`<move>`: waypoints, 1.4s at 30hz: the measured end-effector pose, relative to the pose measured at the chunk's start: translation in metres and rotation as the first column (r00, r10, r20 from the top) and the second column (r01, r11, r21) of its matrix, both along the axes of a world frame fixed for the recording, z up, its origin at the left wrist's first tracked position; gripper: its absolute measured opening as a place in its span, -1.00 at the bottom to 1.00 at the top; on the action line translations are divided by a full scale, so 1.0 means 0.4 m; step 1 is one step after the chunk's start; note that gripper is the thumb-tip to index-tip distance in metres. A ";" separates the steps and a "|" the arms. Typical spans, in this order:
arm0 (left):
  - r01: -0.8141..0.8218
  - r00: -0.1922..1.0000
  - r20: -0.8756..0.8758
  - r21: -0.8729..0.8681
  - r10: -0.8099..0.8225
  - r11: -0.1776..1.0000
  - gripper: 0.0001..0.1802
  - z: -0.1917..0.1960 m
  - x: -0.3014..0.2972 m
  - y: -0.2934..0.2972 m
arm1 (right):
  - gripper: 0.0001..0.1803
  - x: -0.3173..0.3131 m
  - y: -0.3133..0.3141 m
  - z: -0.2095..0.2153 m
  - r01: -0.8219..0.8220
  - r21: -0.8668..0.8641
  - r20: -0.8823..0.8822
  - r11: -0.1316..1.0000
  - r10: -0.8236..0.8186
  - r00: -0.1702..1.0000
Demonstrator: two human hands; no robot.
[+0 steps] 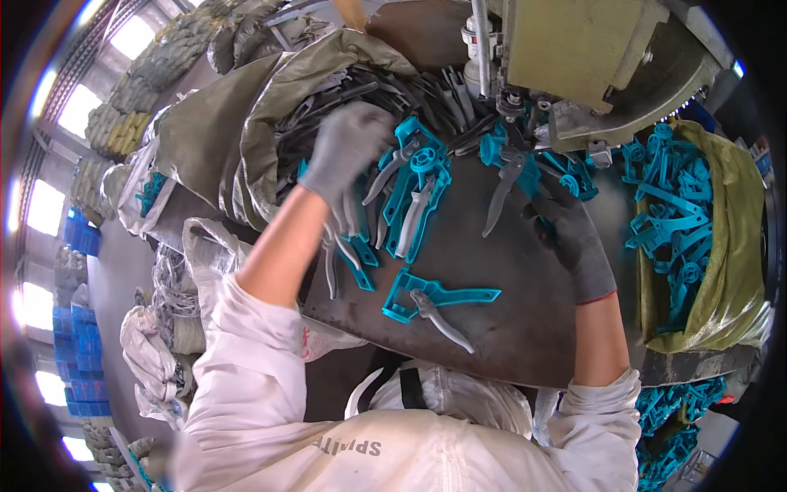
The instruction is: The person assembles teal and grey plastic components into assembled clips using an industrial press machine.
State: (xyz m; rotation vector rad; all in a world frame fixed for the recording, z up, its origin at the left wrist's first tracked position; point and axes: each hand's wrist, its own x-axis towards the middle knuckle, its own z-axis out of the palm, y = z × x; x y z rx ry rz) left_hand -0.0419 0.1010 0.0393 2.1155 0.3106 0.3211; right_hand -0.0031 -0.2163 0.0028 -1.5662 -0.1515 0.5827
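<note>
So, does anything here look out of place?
One teal piece with a grey lever looks stray: it lies alone toward the near edge of the table, apart from the others. Dark grey parts also spill from the left sack.

Bright windows (47, 207) far left of the grip (566, 234), olive sacks (119, 127) piled beyond it to the left, blue boxes (86, 353) stacked on its far left, a crumpled white bag (147, 344) to its lower left, grey floor (123, 262) between boxes and bag.
</note>
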 end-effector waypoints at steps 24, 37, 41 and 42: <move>0.315 0.901 -0.195 -0.318 -0.387 0.894 -0.69 -0.002 -0.083 -0.312 | -0.47 0.068 -0.188 -0.037 0.589 -0.550 0.826 0.592 0.488 0.281; 0.248 0.873 -0.270 -0.471 -0.406 0.847 -0.68 -0.172 0.007 -0.273 | -0.48 0.075 -0.273 -0.019 0.504 -0.554 0.830 0.662 0.487 0.273; 0.315 0.879 -0.169 -0.497 -0.446 0.809 -0.70 -0.090 0.032 -0.304 | -0.45 0.026 -0.083 -0.011 0.269 -0.265 0.563 0.926 -0.077 0.823; 0.465 0.839 -0.105 -0.370 -0.534 0.804 -0.68 -0.072 0.037 -0.307 | -0.45 0.026 -0.062 -0.006 0.263 0.099 -0.048 0.960 -0.260 0.965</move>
